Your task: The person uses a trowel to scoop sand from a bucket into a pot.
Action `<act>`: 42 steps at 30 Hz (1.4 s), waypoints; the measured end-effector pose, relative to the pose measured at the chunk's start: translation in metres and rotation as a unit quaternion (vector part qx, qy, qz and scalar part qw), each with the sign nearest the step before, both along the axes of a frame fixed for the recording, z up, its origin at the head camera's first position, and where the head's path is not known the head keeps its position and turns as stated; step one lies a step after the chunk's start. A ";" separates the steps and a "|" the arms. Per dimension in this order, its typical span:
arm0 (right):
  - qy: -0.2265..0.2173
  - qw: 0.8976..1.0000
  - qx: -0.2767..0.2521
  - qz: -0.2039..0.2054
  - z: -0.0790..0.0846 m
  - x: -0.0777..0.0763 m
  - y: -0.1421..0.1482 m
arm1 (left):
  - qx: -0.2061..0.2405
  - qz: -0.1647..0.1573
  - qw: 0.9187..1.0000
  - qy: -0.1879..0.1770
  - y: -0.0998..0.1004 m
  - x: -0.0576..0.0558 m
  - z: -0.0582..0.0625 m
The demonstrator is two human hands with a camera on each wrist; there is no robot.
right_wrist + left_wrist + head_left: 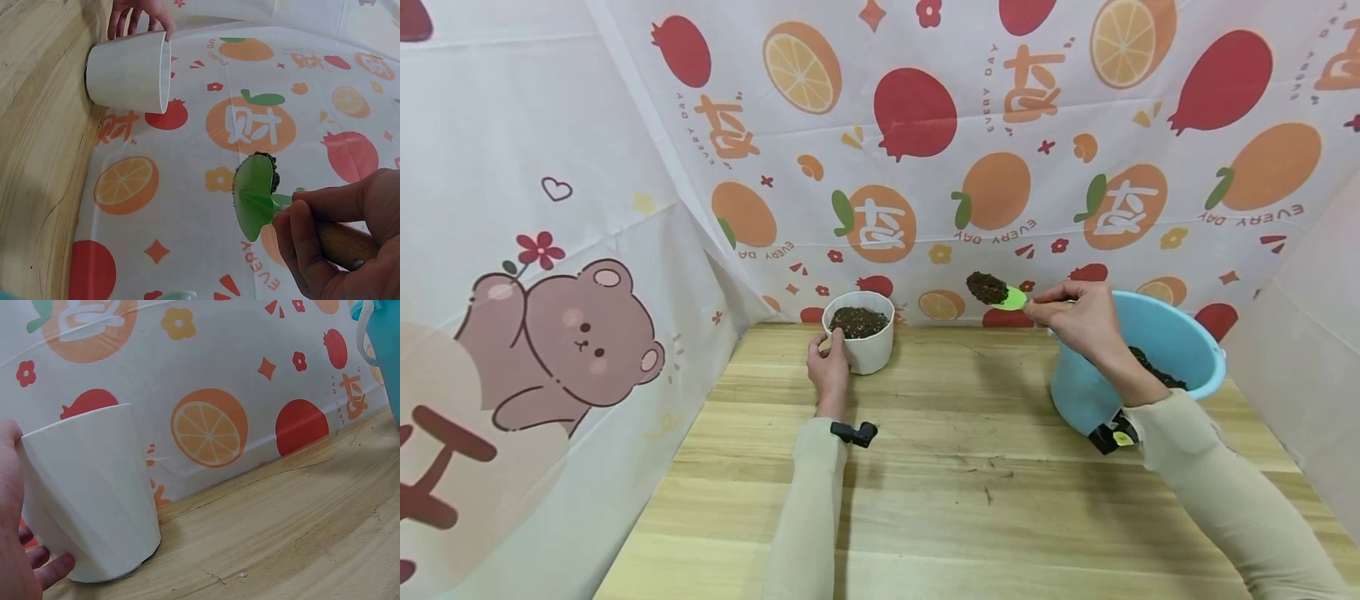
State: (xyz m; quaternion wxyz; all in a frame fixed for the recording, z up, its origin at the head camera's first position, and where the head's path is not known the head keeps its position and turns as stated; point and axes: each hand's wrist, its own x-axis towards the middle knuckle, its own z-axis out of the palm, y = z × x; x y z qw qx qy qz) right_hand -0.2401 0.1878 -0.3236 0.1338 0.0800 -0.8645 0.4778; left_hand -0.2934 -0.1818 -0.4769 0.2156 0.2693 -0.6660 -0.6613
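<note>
A white flower pot (872,353) with dark soil (861,322) inside stands upright on the table at the back. My left hand (830,371) holds it from the left, thumb at the rim and the other fingers low around its side, as the left wrist view shows. My right hand (1084,323) grips the wooden handle (345,244) of a small trowel with a green blade (255,190). A heap of soil (987,287) covers most of the blade, which is held level above the table between the pot and a light-blue bucket (1078,387).
More dark soil (1157,371) lies in the bucket, partly behind my right forearm. Crumbs of soil (988,493) are scattered over the wooden table (925,533). A fruit-print cloth (917,200) hangs right behind the table, and a bear-print cloth (580,333) hangs at the left.
</note>
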 end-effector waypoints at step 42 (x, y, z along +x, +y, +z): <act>0.001 0.998 -0.045 0.054 -0.006 -0.021 -0.052 | -0.008 0.003 1.000 -0.002 0.000 0.001 0.002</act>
